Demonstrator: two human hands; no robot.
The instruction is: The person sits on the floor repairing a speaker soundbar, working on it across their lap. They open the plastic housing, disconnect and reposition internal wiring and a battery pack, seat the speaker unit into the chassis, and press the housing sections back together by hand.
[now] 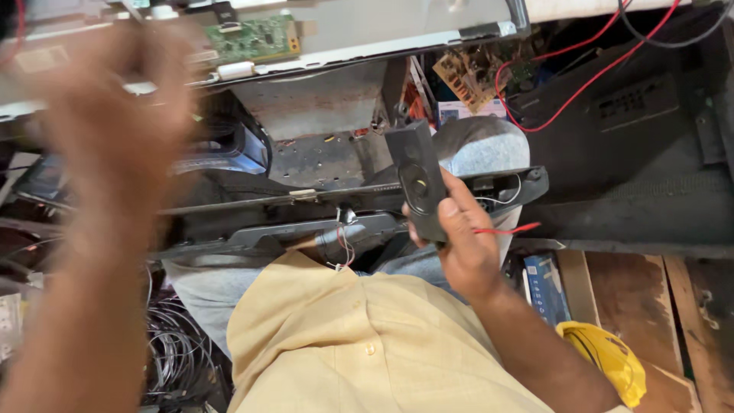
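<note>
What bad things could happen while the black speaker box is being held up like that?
1. The right hand holds the black speaker box by its lower end only, so it might slip and fall onto the black frame across the lap.
2. A thin red wire sticks out beside that hand and could snag or pull loose.
3. The left hand is raised and blurred; it might bump the green circuit board nearby.

Warm, fairly bright light falls from above, leaving deep shadow in the clutter beyond the fingertips. The left hand is smeared by motion blur, fingers indistinct. The right hand is sharp, with straight edges bowing toward the frame's borders.
</note>
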